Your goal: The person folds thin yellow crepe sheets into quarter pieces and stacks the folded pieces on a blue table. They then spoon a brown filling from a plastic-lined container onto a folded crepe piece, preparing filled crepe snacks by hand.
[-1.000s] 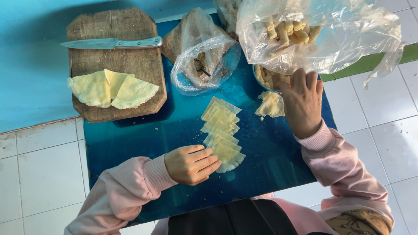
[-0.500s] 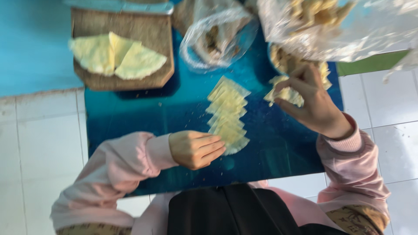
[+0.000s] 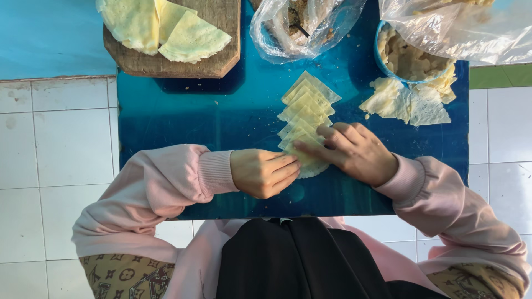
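White floor tiles [image 3: 50, 144] surrounded a glossy blue board [image 3: 210, 122] set low in front of the person. On it lay a fanned column of pale yellow wrapper pieces [image 3: 306, 113], overlapping one another toward the near edge. The right hand [image 3: 354, 152] rested on the near end of that column, fingers extended flat and pressing the lowest pieces (nothing was pinched or lifted). The left hand [image 3: 263, 173] sat just beside it on the board, fingers loosely curled inward, holding nothing that could be seen.

By the look of it, the step in hand was peeling one wrapper off the fan; the next move would call for sliding a single sheet free without dragging its neighbours.

Farther off stood a wooden cutting board [image 3: 183, 55] bearing folded wrapper sheets [image 3: 166, 27], a clear plastic bag [image 3: 302, 25], a blue bowl [image 3: 382, 58] of crumbly filling, and loose wrapper scraps [image 3: 404, 102] beside it.
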